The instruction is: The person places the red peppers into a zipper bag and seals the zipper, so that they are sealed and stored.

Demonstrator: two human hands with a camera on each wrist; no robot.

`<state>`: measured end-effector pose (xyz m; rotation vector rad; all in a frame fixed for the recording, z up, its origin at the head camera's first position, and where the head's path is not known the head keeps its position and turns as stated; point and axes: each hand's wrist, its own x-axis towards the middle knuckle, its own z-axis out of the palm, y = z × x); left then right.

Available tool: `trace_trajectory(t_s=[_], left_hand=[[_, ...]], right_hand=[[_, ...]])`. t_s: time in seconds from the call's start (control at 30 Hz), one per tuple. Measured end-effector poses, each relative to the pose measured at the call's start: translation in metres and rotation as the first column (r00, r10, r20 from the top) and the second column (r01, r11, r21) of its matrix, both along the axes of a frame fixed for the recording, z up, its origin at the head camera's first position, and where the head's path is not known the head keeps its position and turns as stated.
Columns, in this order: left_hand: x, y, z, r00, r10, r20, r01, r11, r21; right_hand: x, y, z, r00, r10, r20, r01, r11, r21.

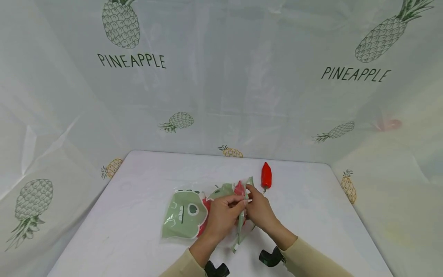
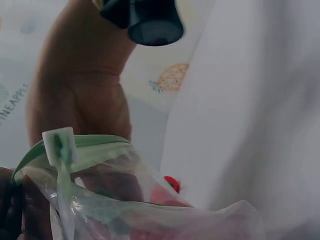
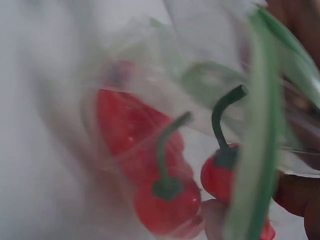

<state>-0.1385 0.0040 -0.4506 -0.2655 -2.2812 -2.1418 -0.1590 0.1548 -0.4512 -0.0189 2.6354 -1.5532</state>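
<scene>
A clear zip bag with a green cartoon face printed on it lies on the table, its green-edged mouth raised on the right. My left hand pinches the bag's edge near that mouth. My right hand is at the opening; in the left wrist view part of it shows through the plastic. In the right wrist view its fingers hold a red chili pepper with a green stem, partly hidden by the green zip strip. More red peppers are inside the bag. The white zip slider hangs at the mouth.
Another red chili pepper lies on the white table, beyond my right hand. A pale curtain printed with pineapples surrounds the table at the back and sides. Black wrist cameras sit below both hands.
</scene>
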Motion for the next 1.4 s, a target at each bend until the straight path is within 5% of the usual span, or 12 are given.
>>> trace_trajectory(t_s=[0.23,0.43,0.87,1.4], left_hand=[[-0.008,-0.012,0.007,0.998,0.062,-0.017,-0.061,0.996,0.058],[-0.012,-0.021,0.011,0.996,0.092,0.007,-0.092,0.995,0.045],[-0.013,-0.021,0.003,0.994,0.105,0.008,-0.105,0.994,-0.035],[-0.016,-0.021,-0.006,0.99,0.142,0.005,-0.141,0.982,-0.122]], right_hand=[[0.004,-0.002,-0.004,0.992,0.119,0.035,-0.119,0.993,0.009],[0.004,0.002,0.0,0.965,0.262,0.013,-0.262,0.957,0.124],[0.003,0.011,-0.002,0.991,0.043,-0.125,-0.037,0.998,0.053],[-0.007,0.033,0.002,0.988,0.02,-0.153,-0.03,0.998,-0.063]])
